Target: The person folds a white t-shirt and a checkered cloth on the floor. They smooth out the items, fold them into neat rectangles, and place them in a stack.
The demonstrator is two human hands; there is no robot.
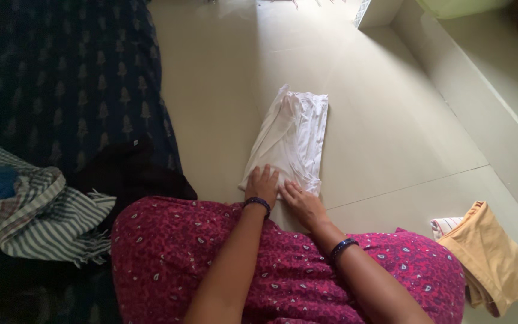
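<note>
Magenta patterned fabric [283, 270] covers the person's lap at the bottom of the view, and both forearms reach forward over it, each wrist wearing a dark beaded bracelet [258, 203].

Just beyond the knees, a folded white garment [289, 135] lies on the pale tiled floor [391, 120], a long narrow bundle running away from the person and leaning slightly to the right. Its near end is under the hands. The left hand [262, 183] rests flat on the near left corner, fingers spread and extended, palm down, gripping nothing. The right hand [302, 204] lies beside it on the near right edge, also flat and open, fingertips pressing the cloth rather than holding it. The two hands sit close together, almost touching.

Further out on the right, a folded orange cloth [493, 258] lies on the floor, with a striped piece [445, 225] peeking out beneath its left edge. To the left, a grey-and-white striped cloth [43, 219] is heaped on a dark blue printed bedspread [73, 78], and a dark garment [130, 174] lies near the lap. A raised ledge [499, 66] runs along the upper right.
</note>
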